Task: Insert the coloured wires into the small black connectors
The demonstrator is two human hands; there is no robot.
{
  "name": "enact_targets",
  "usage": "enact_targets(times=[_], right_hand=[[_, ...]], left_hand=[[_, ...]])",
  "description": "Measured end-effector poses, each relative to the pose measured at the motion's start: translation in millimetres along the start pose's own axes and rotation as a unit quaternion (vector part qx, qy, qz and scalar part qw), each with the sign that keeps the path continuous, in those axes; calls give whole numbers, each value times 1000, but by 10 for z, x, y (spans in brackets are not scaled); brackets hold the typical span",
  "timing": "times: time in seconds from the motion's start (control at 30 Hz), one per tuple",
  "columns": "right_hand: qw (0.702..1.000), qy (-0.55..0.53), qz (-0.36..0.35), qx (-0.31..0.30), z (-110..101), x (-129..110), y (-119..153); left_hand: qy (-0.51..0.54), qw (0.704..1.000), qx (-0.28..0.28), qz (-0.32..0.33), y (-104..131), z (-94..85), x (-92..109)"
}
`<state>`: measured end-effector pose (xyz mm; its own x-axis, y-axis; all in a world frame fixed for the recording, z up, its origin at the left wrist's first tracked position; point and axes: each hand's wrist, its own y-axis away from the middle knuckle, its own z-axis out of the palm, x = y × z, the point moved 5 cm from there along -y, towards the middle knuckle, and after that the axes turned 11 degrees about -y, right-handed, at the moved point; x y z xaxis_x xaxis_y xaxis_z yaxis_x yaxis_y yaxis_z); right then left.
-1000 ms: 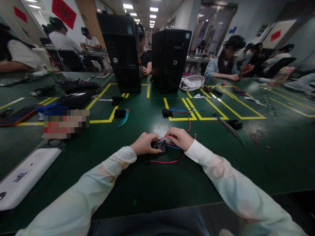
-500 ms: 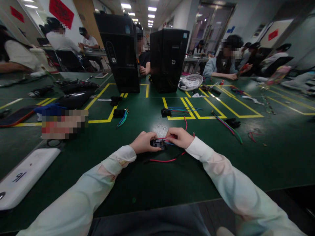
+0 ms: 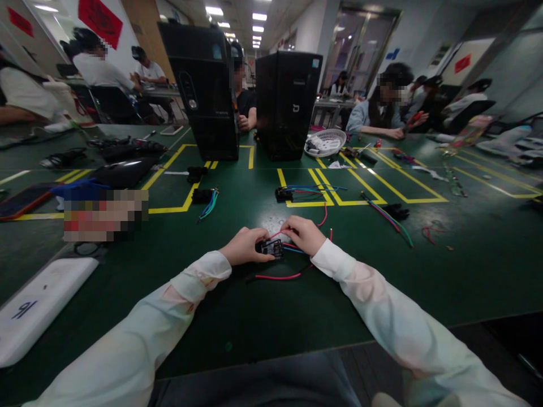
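Observation:
Near the middle of the green table, my left hand (image 3: 245, 246) grips a small black connector block (image 3: 272, 247) between thumb and fingers. My right hand (image 3: 304, 233) is just right of it, pinching a red wire (image 3: 275, 233) that runs to the block's upper side. More red wire and a blue wire (image 3: 292, 249) extend from the block under my right hand. A loose red wire (image 3: 278, 277) lies on the table in front of the block. Whether the pinched wire's end sits inside the block is too small to tell.
Two black computer towers (image 3: 203, 96) (image 3: 289, 107) stand beyond my hands. Black connectors with coloured wires (image 3: 203, 196) (image 3: 283, 194) lie before them. A white basket (image 3: 325, 142) is behind right, a white case (image 3: 44, 311) at left. People sit around.
My right hand has shifted slightly up and left, with the pinched red wire now slanting up from the block. The whole view has drifted a little to the left.

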<state>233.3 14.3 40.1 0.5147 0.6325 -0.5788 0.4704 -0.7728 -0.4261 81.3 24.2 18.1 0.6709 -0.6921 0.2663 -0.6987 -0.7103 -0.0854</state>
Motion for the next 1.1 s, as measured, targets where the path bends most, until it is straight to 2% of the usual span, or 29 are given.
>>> enact_targets(times=[0.17,0.27,0.37,0.57,0.77,0.97,1.03,1.1], right_hand=[[996,-37,-9,-82,22,29,33],[993,-63,-4,-105,15,63,43],[993,-62,-1,-96,19,77,37],[1000,-22,-9,-19,7,53,22],[996,-60,-18,-71,-22,-60,33],[998,-43,-37,-6,-106,-188,15],[998,-39,-39,-15,-86,-161,15],[998,-38,-24,-50,-43,-87,20]], left_hand=[[-3,1000,13,-16,9,17,-9],[-1,1000,20,-23,11,18,-10],[6,1000,11,-15,11,11,-4],[22,1000,-3,10,19,-20,13],[12,1000,9,2,19,-2,-10],[-8,1000,14,6,9,-11,-3],[-6,1000,12,5,7,-8,-2],[2,1000,9,5,7,-1,-1]])
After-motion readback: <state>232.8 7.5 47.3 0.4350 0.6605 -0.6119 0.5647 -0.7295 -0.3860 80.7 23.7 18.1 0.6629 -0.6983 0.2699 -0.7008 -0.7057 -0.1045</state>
